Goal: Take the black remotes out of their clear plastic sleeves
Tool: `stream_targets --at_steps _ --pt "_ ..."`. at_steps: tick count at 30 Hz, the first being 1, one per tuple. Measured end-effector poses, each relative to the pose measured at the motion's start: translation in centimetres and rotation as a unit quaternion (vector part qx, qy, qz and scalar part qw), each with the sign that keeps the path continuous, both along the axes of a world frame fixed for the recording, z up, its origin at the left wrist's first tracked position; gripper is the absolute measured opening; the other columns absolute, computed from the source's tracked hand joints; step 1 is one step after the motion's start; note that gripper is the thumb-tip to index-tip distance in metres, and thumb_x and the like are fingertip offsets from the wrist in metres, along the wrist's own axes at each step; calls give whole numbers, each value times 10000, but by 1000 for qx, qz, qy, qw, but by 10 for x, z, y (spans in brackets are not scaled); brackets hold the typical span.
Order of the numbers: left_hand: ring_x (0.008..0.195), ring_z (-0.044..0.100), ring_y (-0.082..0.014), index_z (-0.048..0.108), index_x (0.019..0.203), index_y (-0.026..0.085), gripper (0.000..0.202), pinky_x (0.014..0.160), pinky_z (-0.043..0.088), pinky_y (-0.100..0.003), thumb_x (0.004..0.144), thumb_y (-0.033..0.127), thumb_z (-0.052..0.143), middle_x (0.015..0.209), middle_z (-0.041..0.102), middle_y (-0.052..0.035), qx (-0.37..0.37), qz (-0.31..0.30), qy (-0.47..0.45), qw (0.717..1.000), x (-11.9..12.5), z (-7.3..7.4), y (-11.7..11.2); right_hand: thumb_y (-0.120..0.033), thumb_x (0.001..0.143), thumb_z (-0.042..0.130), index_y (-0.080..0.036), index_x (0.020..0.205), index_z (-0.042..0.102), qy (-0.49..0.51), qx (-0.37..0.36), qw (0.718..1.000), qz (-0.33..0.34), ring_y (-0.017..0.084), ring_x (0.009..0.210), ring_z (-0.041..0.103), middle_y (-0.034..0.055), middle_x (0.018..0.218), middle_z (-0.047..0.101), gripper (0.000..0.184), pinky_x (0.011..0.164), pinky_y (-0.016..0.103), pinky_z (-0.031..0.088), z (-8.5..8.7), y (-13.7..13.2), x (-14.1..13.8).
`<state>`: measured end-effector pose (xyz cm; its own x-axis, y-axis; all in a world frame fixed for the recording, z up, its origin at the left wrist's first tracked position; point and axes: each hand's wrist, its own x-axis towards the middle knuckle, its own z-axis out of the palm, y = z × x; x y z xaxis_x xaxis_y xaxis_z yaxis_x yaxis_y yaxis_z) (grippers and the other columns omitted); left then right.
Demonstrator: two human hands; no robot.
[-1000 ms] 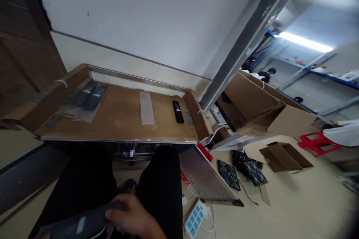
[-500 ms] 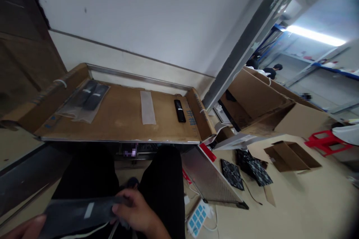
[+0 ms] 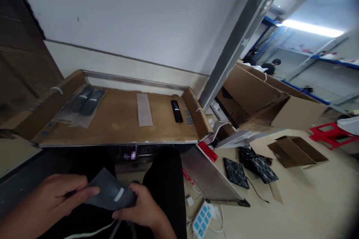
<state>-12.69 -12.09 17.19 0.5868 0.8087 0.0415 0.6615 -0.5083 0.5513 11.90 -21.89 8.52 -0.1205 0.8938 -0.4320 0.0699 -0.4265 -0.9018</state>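
Note:
My left hand pinches one end of a frosted plastic sleeve above my lap. A dark flat object with a small white label shows through it; its exact kind I cannot make out. Round the sleeve's other end, my right hand is closed. On the cardboard-lined tray, two similar dark objects in frosted sleeves lie at the left. A flat, pale sleeve is in the middle. Toward the right lies a bare black slim device with a small white label.
Cardboard walls edge the tray's sides, below a white panel. Right of it stands a large open cardboard box. A power strip, black patterned pieces and a smaller box lie on the floor. People sit farther back.
My left hand has come up and right into fuller view, with the sleeve's left end raised and tilted. The right hand stays at the other end. The view has shifted slightly.

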Motion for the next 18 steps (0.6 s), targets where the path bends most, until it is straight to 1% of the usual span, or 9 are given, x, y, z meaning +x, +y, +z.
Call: stream_targets --at_steps 3,5,7,9,11,12,14,16,18 --pt "486 483 -116 505 529 210 459 515 354 -233 897 484 479 493 507 86 -17 -31 -2 999 27 20 10 -327 549 902 -186 953 673 -7 44 998 -54 123 771 512 -36 857 611 486 664 212 412 -1 1 0" --pt "492 484 -118 525 550 219 447 528 354 -243 877 524 510 516 527 93 -12 -87 -5 996 47 41 17 -292 595 861 -186 961 657 -18 79 993 -87 138 798 532 -21 893 635 432 696 225 432 0 3 0" --pt "508 503 -124 530 575 221 441 550 356 -259 909 507 503 539 542 86 20 -121 -19 992 67 65 22 -261 664 790 -190 962 647 -37 134 984 -112 138 772 529 -15 875 639 337 687 233 437 7 10 1" --pt "548 540 -127 542 603 215 430 590 357 -274 975 420 476 565 561 66 91 -123 -37 987 90 93 27 -241 719 718 -193 986 641 -65 203 966 -145 135 726 516 -13 838 635 282 661 238 435 23 26 8" --pt "620 575 -137 589 657 213 405 636 356 -289 997 415 497 631 606 40 195 -132 -62 970 115 123 34 -255 747 689 -188 1030 633 -95 270 939 -190 140 715 521 0 840 645 296 663 250 446 44 54 21" --pt "641 577 -141 612 687 210 405 647 348 -295 1009 423 487 657 617 25 241 -140 -69 958 128 137 38 -284 758 685 -181 1031 627 -113 301 920 -223 144 708 524 6 832 646 298 660 256 449 56 72 30" --pt "616 541 -142 593 665 184 472 631 316 -304 1025 455 453 634 595 2 319 -141 -66 935 152 160 51 -362 757 701 -168 1029 620 -146 351 886 -265 160 728 549 22 840 656 344 674 270 463 75 111 50" --pt "631 531 -147 587 664 171 486 618 286 -305 1029 458 443 650 602 -14 346 -121 -39 930 173 173 69 -412 743 716 -163 1043 624 -165 373 867 -288 167 735 563 30 851 665 401 690 282 472 86 149 68" --pt "672 537 -152 610 688 167 437 618 280 -299 1016 427 484 701 623 -23 330 -106 -15 938 188 175 91 -437 735 715 -157 1048 630 -156 376 870 -279 164 731 566 30 852 665 429 701 288 476 87 180 83"
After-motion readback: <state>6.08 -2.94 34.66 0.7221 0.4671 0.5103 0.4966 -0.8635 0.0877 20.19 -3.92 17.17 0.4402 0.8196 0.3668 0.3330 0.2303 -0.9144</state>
